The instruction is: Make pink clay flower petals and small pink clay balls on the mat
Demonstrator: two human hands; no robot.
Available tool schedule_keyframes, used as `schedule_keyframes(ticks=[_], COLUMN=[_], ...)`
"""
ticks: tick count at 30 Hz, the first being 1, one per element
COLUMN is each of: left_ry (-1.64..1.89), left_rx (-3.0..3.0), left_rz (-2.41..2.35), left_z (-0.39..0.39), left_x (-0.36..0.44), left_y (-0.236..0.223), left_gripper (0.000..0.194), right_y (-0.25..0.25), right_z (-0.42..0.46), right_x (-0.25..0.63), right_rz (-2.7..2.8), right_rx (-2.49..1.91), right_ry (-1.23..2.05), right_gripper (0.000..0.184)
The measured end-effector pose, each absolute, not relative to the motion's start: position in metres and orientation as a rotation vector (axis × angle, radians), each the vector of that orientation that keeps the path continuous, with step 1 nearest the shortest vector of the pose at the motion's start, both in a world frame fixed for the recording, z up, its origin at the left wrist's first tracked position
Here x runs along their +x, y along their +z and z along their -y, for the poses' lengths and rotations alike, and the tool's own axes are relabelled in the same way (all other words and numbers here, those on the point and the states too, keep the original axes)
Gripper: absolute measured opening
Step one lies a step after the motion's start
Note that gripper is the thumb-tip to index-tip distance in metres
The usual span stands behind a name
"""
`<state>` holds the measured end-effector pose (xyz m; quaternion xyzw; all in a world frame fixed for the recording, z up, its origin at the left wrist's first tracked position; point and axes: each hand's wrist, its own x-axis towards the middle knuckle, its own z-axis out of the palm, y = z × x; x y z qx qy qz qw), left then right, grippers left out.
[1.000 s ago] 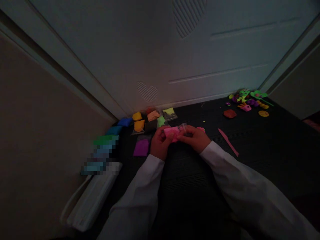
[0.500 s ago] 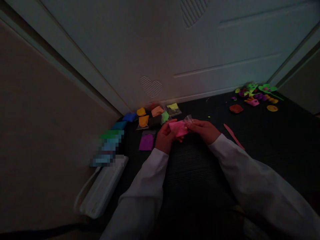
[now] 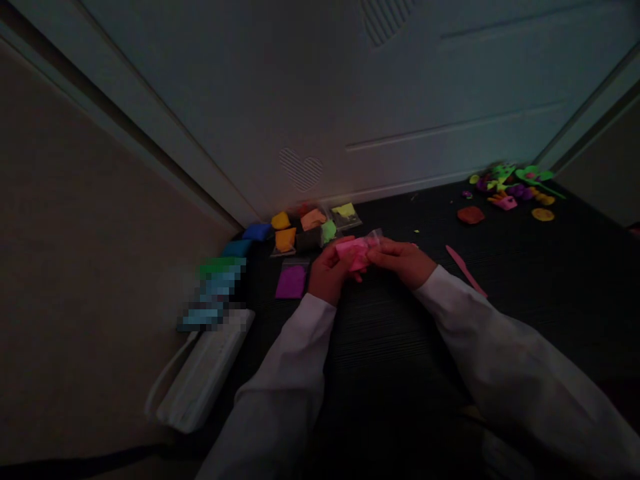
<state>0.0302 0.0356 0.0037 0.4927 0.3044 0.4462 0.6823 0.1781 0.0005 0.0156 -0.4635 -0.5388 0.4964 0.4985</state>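
Note:
Between my hands, above the dark table, is a small clear bag of pink modelling clay [image 3: 353, 252]. My left hand [image 3: 327, 272] is closed around the bag's left side, with the thumb pressed on its front. Pinched at the bag's clear right end is my right hand [image 3: 404, 260]. A purple clay bag [image 3: 291, 280] lies just left of my left hand. Behind it are an orange clay bag [image 3: 285, 240], a green clay piece [image 3: 329, 231] and a yellow clay bag [image 3: 345, 213]. To the right of my right hand lies a pink plastic knife [image 3: 465, 269].
A white power strip [image 3: 207, 373] with a cable lies at the left edge beside blue packets [image 3: 236, 249]. Finished-looking clay shapes [image 3: 515, 183] are gathered at the back right, near a red clay disc [image 3: 471, 215]. A white panel [image 3: 400, 100] rises behind the table.
My right fingers have shifted slightly left onto the pink clay bag, which now looks more bunched between my hands. The whole view has moved a little.

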Motion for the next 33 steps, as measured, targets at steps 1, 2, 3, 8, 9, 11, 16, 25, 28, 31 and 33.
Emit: schedule_keyframes(ticks=[1, 2, 3, 8, 9, 11, 16, 25, 28, 31, 33], left_ry=[0.984, 0.967, 0.952, 0.838, 0.813, 0.778, 0.781, 0.861, 0.879, 0.908, 0.907], left_rx=[1.08, 1.051, 1.021, 0.872, 0.856, 0.848, 0.869, 0.789, 0.764, 0.76, 0.776], left_rz=[-0.657, -0.629, -0.601, -0.49, -0.477, -0.473, -0.492, -0.489, -0.486, -0.521, -0.542], left_z=[-0.0349, -0.0341, -0.0333, -0.0315, -0.0315, -0.0317, -0.0317, -0.0308, -0.0322, -0.0339, -0.0347], left_x=[0.0306, 0.0311, 0.0313, 0.0282, 0.0271, 0.0249, 0.0239, 0.0292, 0.029, 0.0285, 0.0284], left_y=[0.0044, 0.0054, 0.0065, 0.0122, 0.0129, 0.0136, 0.0134, 0.0121, 0.0108, 0.0099, 0.0098], left_gripper=[0.038, 0.04, 0.04, 0.042, 0.043, 0.046, 0.045, 0.027, 0.026, 0.027, 0.028], right_y=[0.0141, 0.0129, 0.0122, 0.0148, 0.0158, 0.017, 0.0152, 0.0144, 0.0141, 0.0133, 0.013], right_z=[-0.001, -0.0013, -0.0013, 0.0, 0.0003, 0.0007, 0.0006, 0.0005, 0.0012, 0.0021, 0.0025], right_x=[0.1779, 0.1777, 0.1775, 0.1773, 0.1775, 0.1777, 0.1769, 0.1738, 0.173, 0.1732, 0.1738], right_rz=[1.255, 1.205, 1.158, 1.03, 1.039, 1.097, 1.133, 0.925, 0.915, 0.921, 0.949], right_rx=[-1.082, -1.04, -1.004, -1.024, -1.038, -1.065, -1.127, -0.974, -0.95, -0.987, -1.018], right_ry=[1.252, 1.306, 1.355, 1.398, 1.383, 1.357, 1.299, 1.539, 1.54, 1.509, 1.484], right_gripper=[0.021, 0.022, 0.023, 0.026, 0.025, 0.023, 0.018, 0.013, 0.013, 0.016, 0.018])
